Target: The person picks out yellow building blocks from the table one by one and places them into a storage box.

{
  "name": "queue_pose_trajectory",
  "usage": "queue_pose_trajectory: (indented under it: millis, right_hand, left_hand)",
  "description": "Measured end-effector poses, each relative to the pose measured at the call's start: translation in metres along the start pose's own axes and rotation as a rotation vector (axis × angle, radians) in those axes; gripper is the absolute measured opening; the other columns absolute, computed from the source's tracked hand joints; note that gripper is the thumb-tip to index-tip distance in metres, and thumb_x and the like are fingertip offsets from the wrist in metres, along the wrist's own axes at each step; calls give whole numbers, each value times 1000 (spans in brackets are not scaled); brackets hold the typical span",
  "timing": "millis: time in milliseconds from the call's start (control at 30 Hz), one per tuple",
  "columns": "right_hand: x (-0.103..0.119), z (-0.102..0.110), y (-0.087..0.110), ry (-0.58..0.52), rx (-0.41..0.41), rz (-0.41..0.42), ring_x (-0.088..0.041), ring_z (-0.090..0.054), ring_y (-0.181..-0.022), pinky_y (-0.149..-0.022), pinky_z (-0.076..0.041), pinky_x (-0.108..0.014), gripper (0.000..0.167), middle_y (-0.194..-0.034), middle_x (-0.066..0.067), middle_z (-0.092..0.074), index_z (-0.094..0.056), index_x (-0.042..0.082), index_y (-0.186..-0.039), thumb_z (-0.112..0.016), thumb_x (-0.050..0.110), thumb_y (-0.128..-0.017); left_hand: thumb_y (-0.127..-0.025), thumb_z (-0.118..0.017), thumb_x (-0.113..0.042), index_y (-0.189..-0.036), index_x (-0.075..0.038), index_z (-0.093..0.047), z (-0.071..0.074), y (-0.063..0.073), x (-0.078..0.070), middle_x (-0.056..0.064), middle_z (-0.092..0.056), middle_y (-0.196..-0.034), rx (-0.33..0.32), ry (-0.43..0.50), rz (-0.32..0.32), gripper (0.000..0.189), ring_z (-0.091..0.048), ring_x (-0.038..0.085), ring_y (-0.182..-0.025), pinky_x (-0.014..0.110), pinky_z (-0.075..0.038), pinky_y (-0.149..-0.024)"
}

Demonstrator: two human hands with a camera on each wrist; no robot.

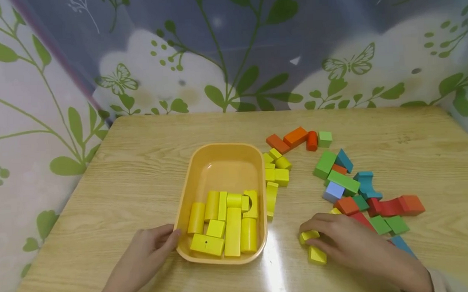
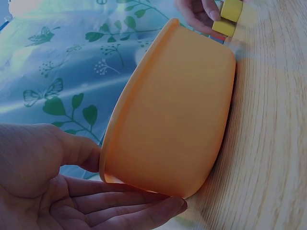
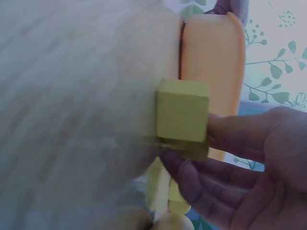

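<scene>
An orange plastic tub (image 1: 219, 164) stands on the table with several yellow blocks (image 1: 233, 233) in its nearer half. My left hand (image 1: 146, 254) holds the tub's left side, thumb on the rim and fingers against the outer wall in the left wrist view. To the right of the tub, my right hand (image 1: 346, 241) pinches a yellow block (image 1: 309, 236) between thumb and fingers, low at the tabletop. Right in front of that one sits a yellow cube (image 3: 182, 112), which partly hides the pinched block in the right wrist view.
More yellow blocks (image 1: 281, 177) lie along the tub's right side. Behind and right of my right hand are scattered green (image 1: 343, 182), blue (image 1: 365, 184), red (image 1: 390, 207) and orange blocks (image 1: 295, 136). A leaf-patterned covering (image 1: 230, 54) rises behind the wooden table (image 1: 141, 167).
</scene>
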State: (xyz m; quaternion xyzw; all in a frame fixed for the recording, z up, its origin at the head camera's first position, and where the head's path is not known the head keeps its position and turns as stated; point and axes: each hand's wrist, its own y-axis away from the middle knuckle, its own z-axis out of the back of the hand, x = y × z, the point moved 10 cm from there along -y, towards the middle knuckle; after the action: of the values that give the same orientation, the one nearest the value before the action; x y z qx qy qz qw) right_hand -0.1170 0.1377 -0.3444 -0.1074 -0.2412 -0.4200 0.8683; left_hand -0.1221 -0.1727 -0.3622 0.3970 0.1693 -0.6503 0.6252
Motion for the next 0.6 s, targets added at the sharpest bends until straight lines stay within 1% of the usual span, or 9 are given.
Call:
queue_pose_trajectory:
  millis: [100,200,267,333,433,500,567,600]
  right_hand:
    - [4,0,-3,23,-28,13,0,-58,-83,-70,-54,-23,16,-95,14,-63,-68,19,-105,-68,15,-90]
    - [7,2,-8,17,-30,13,-1,-56,-81,-68,-54,-21,16,-95,12,-63,-67,16,-105,-68,11,-90]
    - [12,9,-13,38,-58,38,-3,-58,-81,-68,-54,-22,19,-96,8,-65,-67,12,-105,-70,7,-88]
    - [20,21,-20,61,-106,76,-7,-61,-82,-68,-55,-23,21,-97,4,-67,-67,8,-105,-71,3,-86]
    - [36,41,-33,120,-208,149,-11,-64,-81,-67,-56,-24,23,-94,0,-69,-68,4,-104,-73,-1,-83]
    - [45,50,-45,133,-251,181,-13,-65,-81,-68,-56,-24,22,-94,-3,-69,-69,2,-104,-73,-2,-82]
    - [53,54,-61,142,-262,201,-14,-65,-81,-68,-56,-24,22,-96,-6,-70,-69,1,-105,-73,-1,-83]
    - [56,54,-69,140,-255,202,-15,-66,-83,-70,-57,-25,23,-98,-7,-70,-68,0,-107,-72,-1,-84]
  left_hand:
    - [-100,-54,-21,-120,2,-64,1,0,-1,15,-69,-113,-4,-2,-2,33,-61,29,-113,45,-54,-88]
    - [-100,-55,-21,-120,3,-64,1,0,0,15,-69,-113,-8,0,-6,32,-62,28,-112,44,-54,-87]
    - [-100,-55,-21,-119,3,-64,1,0,0,15,-69,-113,-11,2,-7,32,-62,28,-112,43,-54,-87]
    - [-100,-54,-21,-119,3,-64,0,0,0,15,-69,-113,-8,1,-9,32,-62,28,-112,43,-55,-86]
    - [-100,-54,-21,-119,3,-64,0,-1,0,16,-69,-113,-8,-2,-10,32,-61,29,-113,43,-54,-86]
    - [-100,-55,-21,-120,3,-64,0,-1,0,17,-68,-113,-7,-5,-16,33,-61,30,-113,44,-55,-86]
    - [-100,-55,-20,-120,3,-64,0,-1,0,17,-68,-113,-10,-3,-19,32,-61,30,-113,44,-54,-87]
    - [-100,-55,-20,-119,3,-64,0,-1,0,16,-68,-113,-11,-4,-22,32,-62,29,-112,43,-55,-86]
